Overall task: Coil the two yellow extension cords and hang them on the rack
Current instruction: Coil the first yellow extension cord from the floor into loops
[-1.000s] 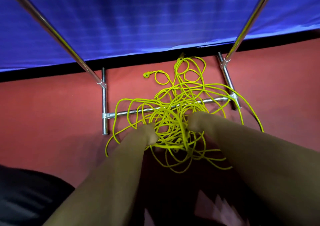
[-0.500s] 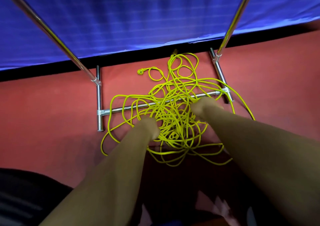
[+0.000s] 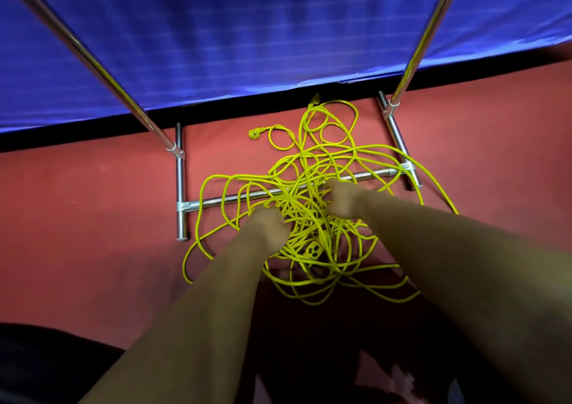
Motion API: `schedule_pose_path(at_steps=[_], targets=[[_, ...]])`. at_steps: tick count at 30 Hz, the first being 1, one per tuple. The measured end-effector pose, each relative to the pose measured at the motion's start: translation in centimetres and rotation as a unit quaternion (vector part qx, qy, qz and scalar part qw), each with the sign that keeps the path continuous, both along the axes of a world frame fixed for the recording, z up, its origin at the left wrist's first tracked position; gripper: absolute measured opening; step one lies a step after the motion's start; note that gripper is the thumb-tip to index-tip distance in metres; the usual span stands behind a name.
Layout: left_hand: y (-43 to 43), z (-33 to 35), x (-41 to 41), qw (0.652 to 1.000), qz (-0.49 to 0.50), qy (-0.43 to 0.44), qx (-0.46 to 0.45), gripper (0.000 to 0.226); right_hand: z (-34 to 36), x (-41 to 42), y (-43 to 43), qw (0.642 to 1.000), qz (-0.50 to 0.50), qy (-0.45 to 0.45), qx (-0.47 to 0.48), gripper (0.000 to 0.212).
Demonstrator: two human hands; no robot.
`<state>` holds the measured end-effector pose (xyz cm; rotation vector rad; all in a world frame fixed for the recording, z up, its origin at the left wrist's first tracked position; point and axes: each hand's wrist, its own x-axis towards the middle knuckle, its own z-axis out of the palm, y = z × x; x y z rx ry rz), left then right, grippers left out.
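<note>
- both hands are down in the yellow extension cords [image 3: 305, 214], which are one big tangled heap on the red floor [image 3: 93, 218], draped right over the bottom crossbar of the rack [image 3: 241, 197]
- nothing is coiled and nothing is hung on the rack
- left hand [image 3: 267, 228] is balled up in the near-left part of the heap, fingers curled around a bunch of strands, pretty much where it was a second ago
- right hand [image 3: 342, 199] has crept forward: a second ago it sat in the middle of the pile on my side of the crossbar, now it's up against the bar, fingers curled into the strands there
- it's a bit blurry, but it looks like a grip on both sides
- the socket end [image 3: 315, 250] is showing now in the near part of the pile, between my forearms; I couldn't see it a second ago
- one plug [image 3: 254, 133] lies off by itself on the floor behind the heap, and it hasn't moved
- the blue sheet [image 3: 247, 32] hangs behind the rack uprights
</note>
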<state>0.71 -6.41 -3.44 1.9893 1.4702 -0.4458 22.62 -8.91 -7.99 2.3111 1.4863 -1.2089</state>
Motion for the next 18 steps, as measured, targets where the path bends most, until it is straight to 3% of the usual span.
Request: schedule_pose_path(at_steps=[5, 8, 13, 15, 17, 18], targets=[[0.5, 1.6, 0.2, 1.0, 0.013, -0.016, -0.015, 0.024, 0.1, -1.2, -0.7, 0.995, 0.06, 0.065, -0.044, 0.014], [1.0, 1.4, 0.6, 0.996, 0.068, -0.049, -0.03, 0.024, 1.3, -0.9, -1.0, 0.985, 0.039, 0.144, -0.081, 0.019], [0.8, 2.0, 1.5, 0.953, 0.25, -0.128, -0.114, 0.045, 4.7, -2.5, -0.8, 0.949, 0.143, 0.193, -0.207, 0.03], [0.7, 2.4, 1.6, 0.956, 0.248, -0.112, -0.111, 0.036, 5.0, -3.0, -0.8, 0.948, 0.15, 0.177, -0.216, 0.032], [0.3, 3.1, 1.6, 0.976, 0.195, -0.051, -0.079, 0.022, 5.6, -3.1, -1.0, 0.964, 0.123, 0.136, -0.191, 0.03], [0.2, 3.5, 1.5, 0.989, 0.139, -0.012, -0.041, 0.026, 5.8, -2.8, -1.1, 0.973, 0.117, 0.106, -0.166, 0.032]])
